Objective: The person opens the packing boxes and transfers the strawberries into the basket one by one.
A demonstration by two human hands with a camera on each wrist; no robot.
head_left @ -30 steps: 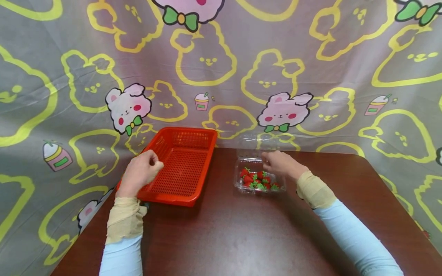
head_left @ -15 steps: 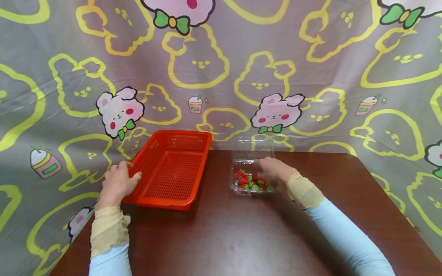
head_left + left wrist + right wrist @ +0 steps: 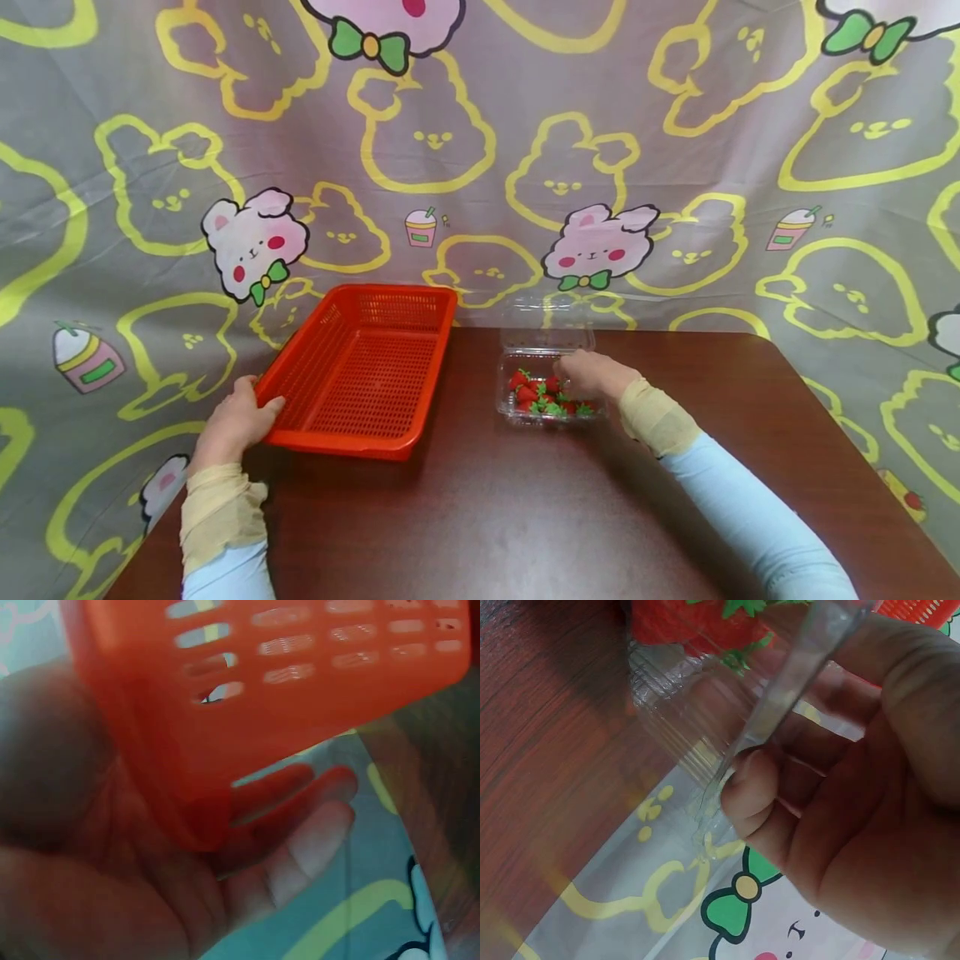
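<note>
An orange-red plastic basket (image 3: 375, 379) with perforated walls stands on the left of the table. My left hand (image 3: 236, 421) grips its near left corner, the thumb over the rim; in the left wrist view the fingers (image 3: 292, 847) reach beneath that corner. A clear plastic clamshell box (image 3: 551, 417), lid raised, contains several strawberries (image 3: 536, 392) with green leaves. My right hand (image 3: 596, 372) reaches into its right side. In the right wrist view the little finger (image 3: 750, 791) bends at the rim; other fingers show through the wall near the strawberries, their tips partly hidden.
The dark brown table (image 3: 480, 508) runs below both containers, with a strip of tabletop between them. Its right side extends past the clamshell box. A patterned cloth (image 3: 450, 125) hangs behind the table.
My left hand has moved left and down from over the basket, opened, and taken hold of its near left corner. My right hand has gone lower into the clamshell box. The view has shifted slightly.
</note>
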